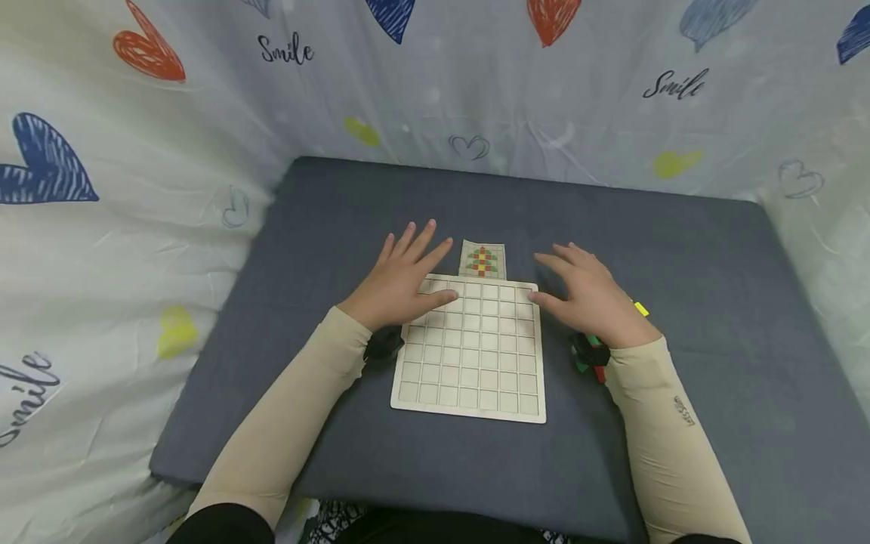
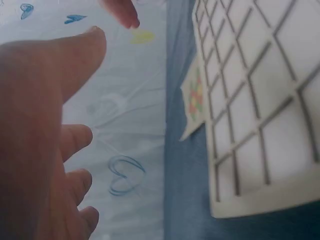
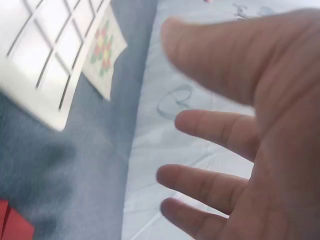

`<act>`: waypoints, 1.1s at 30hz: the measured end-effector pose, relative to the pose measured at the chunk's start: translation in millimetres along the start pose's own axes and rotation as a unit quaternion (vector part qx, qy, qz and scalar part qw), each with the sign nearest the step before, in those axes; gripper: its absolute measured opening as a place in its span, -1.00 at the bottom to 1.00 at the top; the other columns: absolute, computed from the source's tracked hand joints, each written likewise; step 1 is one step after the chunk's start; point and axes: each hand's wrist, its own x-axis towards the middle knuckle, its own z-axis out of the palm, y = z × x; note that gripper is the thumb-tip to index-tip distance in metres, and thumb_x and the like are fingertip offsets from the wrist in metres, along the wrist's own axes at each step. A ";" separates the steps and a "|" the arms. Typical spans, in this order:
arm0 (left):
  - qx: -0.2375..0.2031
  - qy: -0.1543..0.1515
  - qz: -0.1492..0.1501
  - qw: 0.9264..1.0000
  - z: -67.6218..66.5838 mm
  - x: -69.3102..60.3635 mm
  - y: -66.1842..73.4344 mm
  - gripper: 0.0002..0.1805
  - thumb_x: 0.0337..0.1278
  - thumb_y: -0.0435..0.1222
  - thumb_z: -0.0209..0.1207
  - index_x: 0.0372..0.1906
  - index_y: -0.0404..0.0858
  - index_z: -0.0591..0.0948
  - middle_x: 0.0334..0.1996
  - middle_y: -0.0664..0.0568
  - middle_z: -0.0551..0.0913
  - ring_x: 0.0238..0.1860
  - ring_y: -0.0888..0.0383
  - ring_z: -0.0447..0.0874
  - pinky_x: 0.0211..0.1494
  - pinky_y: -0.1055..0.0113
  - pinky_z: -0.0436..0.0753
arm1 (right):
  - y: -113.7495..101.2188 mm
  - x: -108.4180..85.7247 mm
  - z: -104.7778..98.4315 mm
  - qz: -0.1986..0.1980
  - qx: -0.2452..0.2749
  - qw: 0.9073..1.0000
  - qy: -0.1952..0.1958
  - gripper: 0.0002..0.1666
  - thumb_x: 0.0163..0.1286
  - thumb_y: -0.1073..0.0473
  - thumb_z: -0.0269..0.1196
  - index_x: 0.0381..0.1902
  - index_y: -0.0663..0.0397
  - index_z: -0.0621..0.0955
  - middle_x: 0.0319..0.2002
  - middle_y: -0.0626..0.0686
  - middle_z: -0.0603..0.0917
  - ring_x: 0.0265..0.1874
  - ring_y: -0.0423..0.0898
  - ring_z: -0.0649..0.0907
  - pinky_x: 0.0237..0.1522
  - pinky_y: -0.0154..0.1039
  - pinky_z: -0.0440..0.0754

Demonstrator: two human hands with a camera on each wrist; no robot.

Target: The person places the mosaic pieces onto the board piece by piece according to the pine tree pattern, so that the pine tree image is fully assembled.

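A pale square board (image 1: 469, 359) with a grid of white cells lies on the grey table. Behind its far edge is a small card (image 1: 482, 260) printed with a red, green and yellow pattern. My left hand (image 1: 404, 279), fingers spread, hovers over the board's far left corner and holds nothing. At the far right corner, my right hand (image 1: 594, 295) is held with its fingers extended, also without anything in it. Red, green and yellow pieces show partly from behind the right hand and wrist; a red piece (image 3: 16, 225) appears in the right wrist view.
The grey table (image 1: 714, 302) stretches out on both sides of the board. Behind it and at the left hangs a white curtain (image 1: 421, 98) with printed hearts and lettering. Each wrist wears a dark camera. The person's lap shows at the near edge.
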 end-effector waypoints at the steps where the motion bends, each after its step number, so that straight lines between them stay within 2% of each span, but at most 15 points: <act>1: -0.007 -0.002 -0.001 1.000 1.7 -2.0 -1.9 -0.02 0.44 0.40 -0.03 0.74 0.09 -0.04 0.72 0.06 -0.36 0.70 -0.02 -0.55 0.70 -0.21 -0.38 | 1.9 -0.3 0.6 0.002 0.000 1.000 -0.004 -0.18 0.49 -0.05 0.38 0.55 0.19 0.42 0.56 0.41 0.26 0.60 0.44 0.12 0.54 0.48 0.04; 9: -0.065 -0.017 -0.022 0.998 18.6 -9.3 -21.6 -0.05 0.47 0.33 0.04 0.73 0.00 0.04 0.74 0.00 -0.20 0.73 -0.12 -0.32 0.73 -0.15 -0.28 | 21.6 -5.8 5.7 0.026 0.004 0.999 -0.023 -0.31 0.51 0.14 0.36 0.50 0.23 0.47 0.46 0.36 0.43 0.47 0.36 0.37 0.45 0.36 0.34; 14: -0.115 -0.029 -0.052 0.992 29.3 -9.6 -34.1 -0.03 0.45 0.31 0.09 0.73 -0.05 0.08 0.73 -0.04 -0.13 0.73 -0.11 -0.30 0.73 -0.14 -0.24 | 31.0 -13.1 8.2 0.034 0.003 0.999 -0.031 -0.35 0.49 0.17 0.37 0.43 0.32 0.52 0.38 0.39 0.50 0.39 0.38 0.46 0.39 0.34 0.44; 18: -0.140 -0.038 -0.055 0.988 37.4 -10.7 -42.2 -0.05 0.45 0.28 0.11 0.72 -0.04 0.10 0.73 -0.03 -0.10 0.73 -0.10 -0.31 0.72 -0.16 -0.29 | 36.5 -17.4 10.5 0.034 0.003 0.998 -0.043 -0.38 0.48 0.19 0.38 0.40 0.36 0.54 0.33 0.42 0.53 0.34 0.39 0.51 0.33 0.34 0.50; 22: -0.150 -0.035 -0.051 0.987 42.6 -12.4 -49.5 -0.10 0.47 0.23 0.13 0.72 -0.01 0.13 0.73 0.04 -0.07 0.73 -0.07 -0.30 0.72 -0.14 -0.33 | 38.5 -19.5 13.4 0.040 -0.002 0.998 -0.052 -0.40 0.47 0.20 0.38 0.38 0.34 0.57 0.27 0.41 0.57 0.24 0.35 0.58 0.24 0.31 0.58; 27: -0.156 -0.032 -0.050 0.986 44.7 -12.9 -53.5 -0.12 0.49 0.21 0.14 0.71 -0.04 0.15 0.72 0.04 -0.02 0.73 -0.05 -0.29 0.72 -0.11 -0.34 | 42.9 -21.3 17.1 0.042 -0.016 0.998 -0.044 -0.46 0.41 0.23 0.40 0.28 0.35 0.64 0.02 0.32 0.67 -0.10 0.18 0.66 -0.03 0.18 0.67; 30: -0.144 -0.032 -0.048 0.988 45.5 -12.2 -53.6 -0.12 0.49 0.20 0.14 0.70 -0.08 0.17 0.71 0.01 0.00 0.73 -0.05 -0.28 0.72 -0.10 -0.35 | 46.6 -21.5 19.1 0.033 -0.012 0.999 -0.039 -0.50 0.36 0.26 0.41 0.21 0.37 0.68 -0.18 0.23 0.67 -0.24 0.10 0.64 -0.14 0.09 0.65; 33: -0.118 -0.035 -0.045 0.991 46.6 -11.4 -53.1 -0.12 0.49 0.20 0.14 0.69 -0.12 0.19 0.71 -0.01 0.01 0.73 -0.05 -0.27 0.72 -0.09 -0.35 | 48.7 -21.8 20.8 0.027 -0.009 0.999 -0.037 -0.54 0.33 0.29 0.42 0.15 0.38 0.70 -0.29 0.17 0.65 -0.30 0.07 0.61 -0.19 0.06 0.63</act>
